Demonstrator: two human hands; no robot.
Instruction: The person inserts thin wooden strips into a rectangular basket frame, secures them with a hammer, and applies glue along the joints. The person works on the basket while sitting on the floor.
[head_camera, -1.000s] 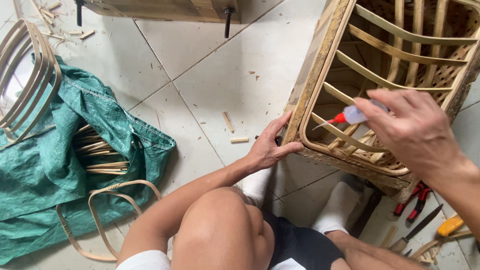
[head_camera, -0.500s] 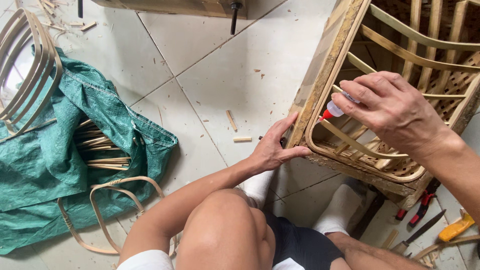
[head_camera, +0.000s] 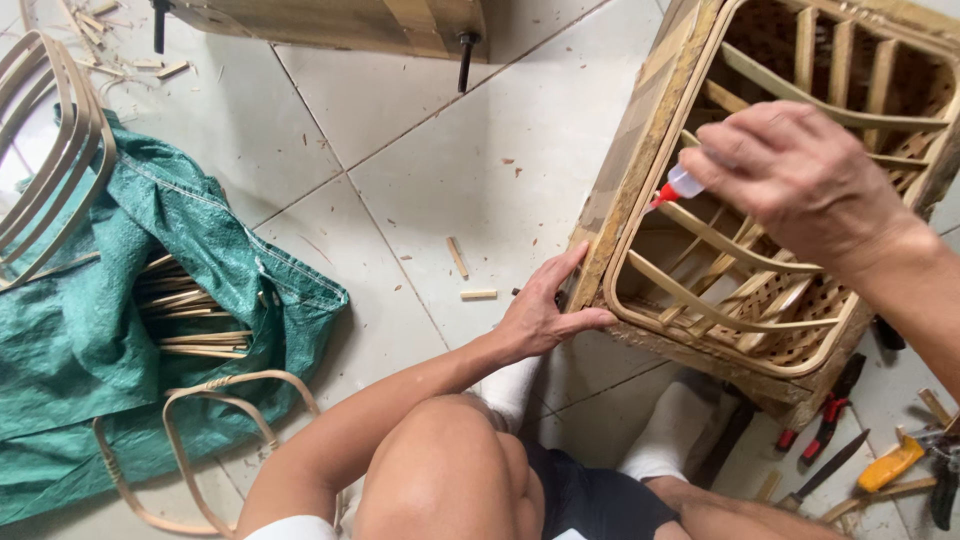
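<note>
- A small glue bottle (head_camera: 684, 184) with a red nozzle is held in the closed fingers of the right hand (head_camera: 800, 175), above the open side of the bamboo basket (head_camera: 640, 130).
- The red tip is pointed at the inner edge of the basket's rim, beside a curved strip.
- The left hand (head_camera: 540, 315) is laid open against the basket's lower left corner, fingers spread along the frame and the thumb pressed to its edge; nothing is gripped in it.
- The basket is stood tilted on the tiled floor (head_camera: 420, 160), with its woven bottom seen through the opening.
- Two short wood offcuts (head_camera: 467, 275) are scattered just left of the basket.
- Red-handled pliers (head_camera: 825, 415) and a yellow-handled tool (head_camera: 890, 462) are lying under the basket's right corner.
- A green sack (head_camera: 120, 330) holding bamboo strips is spread well to the left of the basket, with bent hoops (head_camera: 180, 440) beside it.
</note>
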